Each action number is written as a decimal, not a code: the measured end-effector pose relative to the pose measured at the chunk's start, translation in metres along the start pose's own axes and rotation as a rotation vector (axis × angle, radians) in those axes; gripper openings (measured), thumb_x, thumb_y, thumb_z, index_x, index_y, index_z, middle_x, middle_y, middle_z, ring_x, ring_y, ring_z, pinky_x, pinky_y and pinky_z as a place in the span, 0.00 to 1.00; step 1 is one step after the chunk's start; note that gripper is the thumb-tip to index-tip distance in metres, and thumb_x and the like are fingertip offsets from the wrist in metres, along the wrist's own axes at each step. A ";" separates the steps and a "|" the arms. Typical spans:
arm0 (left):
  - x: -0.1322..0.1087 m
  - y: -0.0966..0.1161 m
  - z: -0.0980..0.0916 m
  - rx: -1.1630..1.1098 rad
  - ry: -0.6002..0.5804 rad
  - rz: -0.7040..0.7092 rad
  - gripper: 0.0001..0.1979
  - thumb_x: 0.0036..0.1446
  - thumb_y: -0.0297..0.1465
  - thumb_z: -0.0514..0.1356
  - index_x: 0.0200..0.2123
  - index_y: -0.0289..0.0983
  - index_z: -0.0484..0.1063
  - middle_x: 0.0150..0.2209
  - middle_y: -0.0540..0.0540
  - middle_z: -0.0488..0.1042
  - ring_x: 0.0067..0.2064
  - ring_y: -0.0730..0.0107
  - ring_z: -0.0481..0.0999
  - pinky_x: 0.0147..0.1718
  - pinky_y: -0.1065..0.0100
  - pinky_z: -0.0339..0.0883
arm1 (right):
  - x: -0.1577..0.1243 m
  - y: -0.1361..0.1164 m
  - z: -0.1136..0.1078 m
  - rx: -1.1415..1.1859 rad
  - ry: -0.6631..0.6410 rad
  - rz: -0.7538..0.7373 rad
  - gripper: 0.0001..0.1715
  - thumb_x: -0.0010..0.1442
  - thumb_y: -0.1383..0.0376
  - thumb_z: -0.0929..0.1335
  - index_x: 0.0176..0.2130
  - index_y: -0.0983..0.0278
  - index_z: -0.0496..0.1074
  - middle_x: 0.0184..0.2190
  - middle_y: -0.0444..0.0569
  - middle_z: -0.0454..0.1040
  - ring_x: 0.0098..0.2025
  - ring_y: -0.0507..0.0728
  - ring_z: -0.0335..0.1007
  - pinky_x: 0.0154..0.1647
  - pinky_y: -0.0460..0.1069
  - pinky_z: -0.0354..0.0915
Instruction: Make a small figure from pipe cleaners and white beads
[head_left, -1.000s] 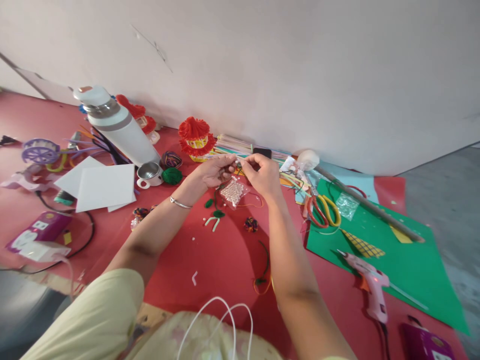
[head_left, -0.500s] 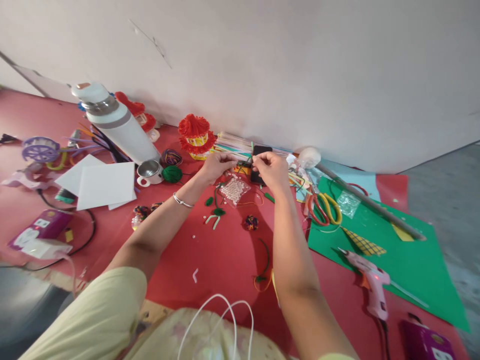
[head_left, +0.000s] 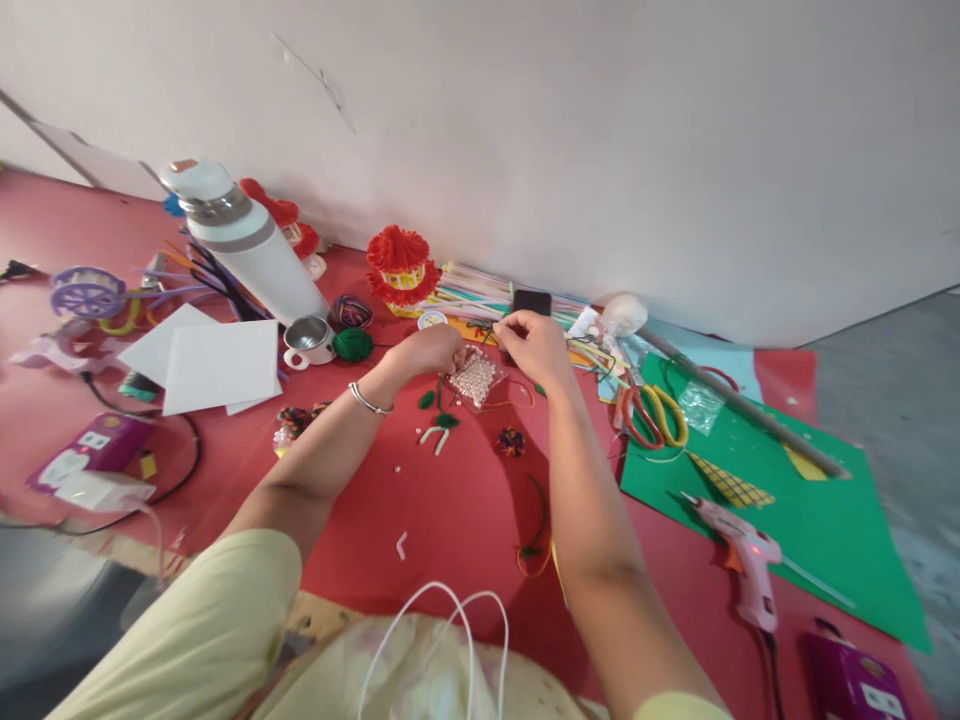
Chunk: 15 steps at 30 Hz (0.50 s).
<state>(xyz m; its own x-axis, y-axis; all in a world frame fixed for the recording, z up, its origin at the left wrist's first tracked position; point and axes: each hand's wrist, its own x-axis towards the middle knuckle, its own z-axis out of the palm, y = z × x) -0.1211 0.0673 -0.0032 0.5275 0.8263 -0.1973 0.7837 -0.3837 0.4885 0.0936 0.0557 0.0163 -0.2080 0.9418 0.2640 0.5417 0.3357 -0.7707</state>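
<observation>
My left hand (head_left: 433, 352) is closed, its fingertips bent down at the upper left edge of a clear packet of pearl beads (head_left: 474, 378). What those fingers hold, if anything, is hidden. My right hand (head_left: 534, 348) pinches thumb and forefinger together beyond the packet; the thing between them is too small to make out. Thin dark strands (head_left: 480, 328) lie between the two hands. Below the packet are green yarn pieces (head_left: 447, 420), a bent pale pipe cleaner (head_left: 435, 438) and a multicoloured pompom (head_left: 511, 441).
A white bottle (head_left: 255, 245), a steel cup (head_left: 309, 342) and a green yarn ball (head_left: 352, 345) stand at left. Behind are a red-topped craft house (head_left: 403, 268) and a black phone (head_left: 532, 302). Scissors (head_left: 664, 418) and a pink glue gun (head_left: 739, 545) lie at right.
My left hand has come down and away from my right hand to the bead packet. My right hand has dipped slightly, and a small round white lid shows behind my left hand.
</observation>
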 end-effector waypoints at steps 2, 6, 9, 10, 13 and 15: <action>0.002 0.005 0.006 0.074 0.055 -0.024 0.11 0.41 0.17 0.60 0.23 0.35 0.81 0.25 0.42 0.79 0.30 0.63 0.75 0.32 0.66 0.58 | -0.001 -0.003 0.002 -0.031 -0.003 -0.011 0.11 0.63 0.60 0.70 0.33 0.62 0.80 0.29 0.48 0.81 0.32 0.56 0.75 0.38 0.50 0.65; 0.000 0.007 0.004 0.022 0.137 -0.043 0.08 0.39 0.17 0.62 0.19 0.34 0.79 0.21 0.43 0.75 0.27 0.64 0.73 0.30 0.66 0.58 | -0.002 -0.009 0.004 -0.065 -0.023 -0.036 0.11 0.63 0.59 0.70 0.33 0.62 0.80 0.29 0.47 0.81 0.31 0.56 0.74 0.38 0.50 0.65; -0.005 0.004 -0.008 -0.407 0.230 -0.027 0.06 0.43 0.20 0.65 0.25 0.34 0.81 0.21 0.47 0.75 0.25 0.71 0.71 0.27 0.70 0.59 | -0.003 -0.012 0.002 -0.001 -0.012 -0.027 0.13 0.63 0.57 0.70 0.33 0.62 0.79 0.29 0.48 0.81 0.32 0.56 0.75 0.38 0.50 0.66; -0.006 0.003 -0.013 -0.611 0.265 -0.024 0.05 0.46 0.22 0.66 0.29 0.34 0.82 0.22 0.48 0.76 0.24 0.73 0.71 0.25 0.71 0.60 | -0.003 -0.013 0.000 0.043 -0.007 -0.016 0.13 0.63 0.56 0.70 0.34 0.62 0.79 0.29 0.48 0.81 0.32 0.56 0.75 0.37 0.50 0.66; -0.010 0.005 -0.023 -1.188 0.315 -0.020 0.09 0.53 0.28 0.69 0.38 0.32 0.83 0.27 0.46 0.79 0.24 0.77 0.73 0.24 0.74 0.63 | -0.004 -0.019 -0.006 0.195 0.007 0.028 0.16 0.63 0.52 0.70 0.36 0.62 0.79 0.27 0.47 0.79 0.31 0.57 0.75 0.32 0.49 0.66; -0.010 0.008 -0.026 -1.445 0.299 -0.002 0.10 0.52 0.28 0.72 0.38 0.31 0.82 0.30 0.44 0.80 0.27 0.77 0.75 0.25 0.76 0.67 | -0.006 -0.025 -0.011 0.269 0.003 0.038 0.17 0.63 0.51 0.70 0.37 0.61 0.79 0.27 0.47 0.78 0.29 0.56 0.74 0.29 0.48 0.64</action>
<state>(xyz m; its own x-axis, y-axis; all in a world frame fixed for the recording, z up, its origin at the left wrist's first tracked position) -0.1288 0.0666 0.0251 0.2999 0.9479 -0.1080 -0.3100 0.2039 0.9286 0.0908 0.0419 0.0403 -0.1890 0.9539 0.2331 0.3131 0.2835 -0.9064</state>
